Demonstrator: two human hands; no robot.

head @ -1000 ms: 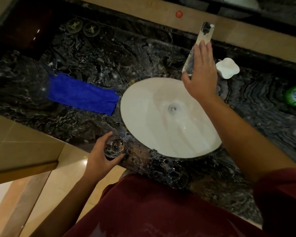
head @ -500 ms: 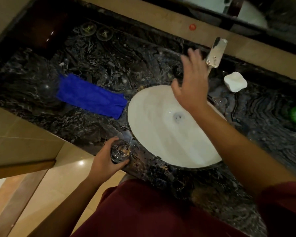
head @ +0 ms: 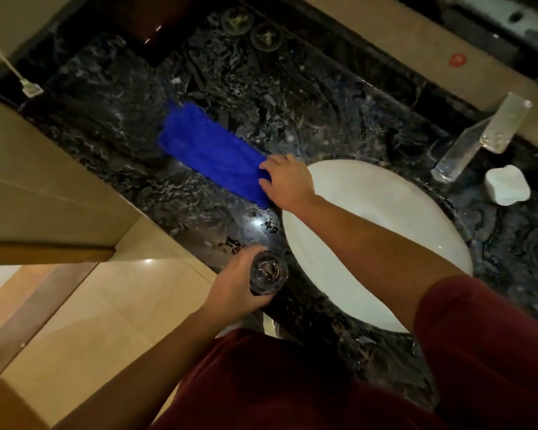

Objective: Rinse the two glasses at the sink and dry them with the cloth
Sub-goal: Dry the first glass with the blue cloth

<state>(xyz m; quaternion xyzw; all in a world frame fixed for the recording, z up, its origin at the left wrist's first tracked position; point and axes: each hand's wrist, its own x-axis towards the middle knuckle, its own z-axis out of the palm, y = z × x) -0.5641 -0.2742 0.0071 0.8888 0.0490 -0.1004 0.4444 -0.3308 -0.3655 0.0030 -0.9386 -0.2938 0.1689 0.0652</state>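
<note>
1. Now right hand [head: 288, 181] sits on near end of blue cloth [head: 212, 153], fingers curled onto its edge; pinched or just touching, cannot tell.
2. Cloth lies flat on dark counter [head: 292, 97], long axis running up-left away from that hand, sink [head: 370, 243] just beside.
3. Left hand [head: 239, 287] wraps a glass [head: 267, 276], upright, at counter's front edge.
4. Second glass [head: 359, 352] apparently stands on counter near the body, dim.

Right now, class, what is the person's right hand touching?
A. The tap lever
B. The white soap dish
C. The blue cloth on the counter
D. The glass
C: the right hand rests its fingers on the near end of the blue cloth beside the basin, while the left hand holds the glass.
</note>
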